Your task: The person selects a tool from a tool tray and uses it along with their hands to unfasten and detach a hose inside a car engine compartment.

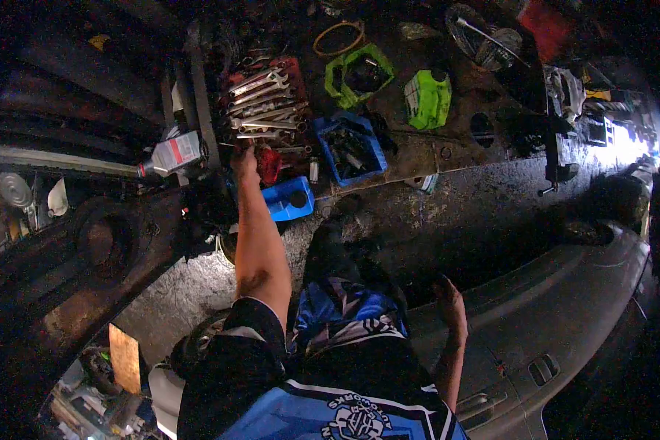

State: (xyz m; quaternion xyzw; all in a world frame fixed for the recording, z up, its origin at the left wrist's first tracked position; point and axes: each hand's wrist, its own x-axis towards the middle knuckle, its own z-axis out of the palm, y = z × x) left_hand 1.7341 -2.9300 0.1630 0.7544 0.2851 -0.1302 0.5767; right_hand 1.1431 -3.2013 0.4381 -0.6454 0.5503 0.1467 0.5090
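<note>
My left hand [247, 163] reaches to the near edge of a red tray [295, 72]. Its fingers are bunched together at the end of a thin tool, too small to make out. Several steel wrenches [268, 99] lie side by side in the tray above the hand. A red object [269, 166] sits just right of my fingers, and a blue cut-open container [292, 199] lies beside my wrist. My right hand [451, 304] hangs low beside a grey car panel [535, 315], away from the tools; its fingers are in dark shadow.
On the grimy bench stand a blue bin [378, 158] of dark parts and green cut containers [429, 103]. A yellowish ring [339, 38] and a fan [484, 40] lie farther back. A grey bottle [174, 152] is at left. A vise-like tool [557, 158] projects at the bench's right edge.
</note>
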